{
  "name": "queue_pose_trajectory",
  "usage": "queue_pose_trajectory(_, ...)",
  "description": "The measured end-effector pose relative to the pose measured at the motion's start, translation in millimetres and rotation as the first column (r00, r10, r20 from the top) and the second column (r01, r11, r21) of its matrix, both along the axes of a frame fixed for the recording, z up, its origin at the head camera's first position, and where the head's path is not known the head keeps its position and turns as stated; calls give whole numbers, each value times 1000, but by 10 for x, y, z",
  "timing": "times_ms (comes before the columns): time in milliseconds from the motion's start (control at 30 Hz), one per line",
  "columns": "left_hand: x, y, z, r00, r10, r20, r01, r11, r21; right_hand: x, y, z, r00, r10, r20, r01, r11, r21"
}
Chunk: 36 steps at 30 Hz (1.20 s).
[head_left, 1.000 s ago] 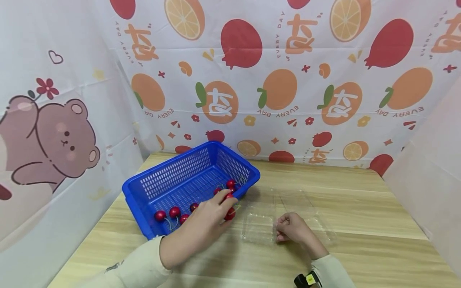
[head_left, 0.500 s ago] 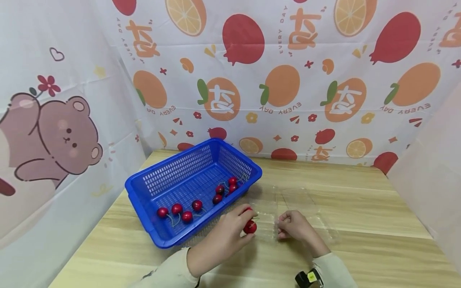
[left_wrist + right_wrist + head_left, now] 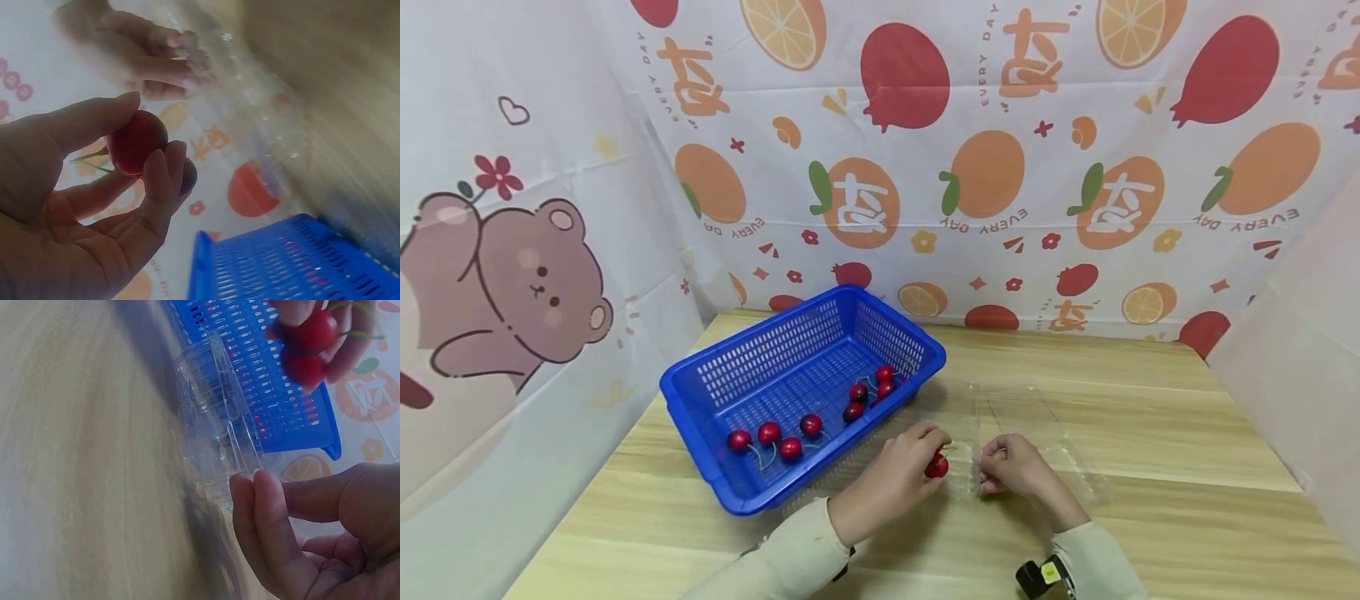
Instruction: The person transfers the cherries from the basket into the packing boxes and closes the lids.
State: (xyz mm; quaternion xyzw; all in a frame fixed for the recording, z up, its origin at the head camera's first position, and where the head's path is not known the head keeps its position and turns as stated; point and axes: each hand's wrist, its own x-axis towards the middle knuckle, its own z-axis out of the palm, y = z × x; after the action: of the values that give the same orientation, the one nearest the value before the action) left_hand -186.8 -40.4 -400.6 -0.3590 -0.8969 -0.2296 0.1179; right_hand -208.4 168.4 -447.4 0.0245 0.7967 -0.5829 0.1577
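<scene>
My left hand [image 3: 891,475] pinches a pair of red cherries [image 3: 137,142] between thumb and fingers, their green stems showing in the left wrist view. It is low over the near left part of a clear plastic clamshell box [image 3: 212,419], which lies with its lid folded out on the table. Thumb and fingertips of my right hand [image 3: 1017,468] grip the box at its middle edge, between the two halves. Left of the hands, a blue basket [image 3: 937,354] has several more cherries [image 3: 769,432] along its near side.
The wooden table [image 3: 1180,442] runs back to a fruit-printed cloth [image 3: 955,100], with more cloth on both sides. The basket's near right wall [image 3: 820,475] stands close to the clear box.
My left hand has moved right, from the basket's near right side to over the clear box, carrying the cherries. The right hand keeps its grip in nearly the same place.
</scene>
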Motion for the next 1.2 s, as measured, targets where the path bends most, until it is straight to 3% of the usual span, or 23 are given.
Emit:
queue_pose_trajectory(133, -69, 7, -67, 999, -23, -30, 21, 998, -60, 3, 5, -8, 1000, -8, 7, 8, 1000, -9)
queue_pose_trajectory(300, -121, 25, -110, 1000, -24, -16, 21, 987, -161, 1, 13, -15, 1000, -8, 6, 8, 1000, -8)
queue_pose_trajectory(600, -140, 63, -217, 1000, -13, -6, 10, 940, -341, -2, 15, -13, 1000, -5, 5, 5, 1000, -9)
queue_pose_trajectory(1200, -112, 75, -235, 1000, -5, 3, 6, 857, -515, -2, 4, 13, 1000, -21, 13, 21, 1000, -7)
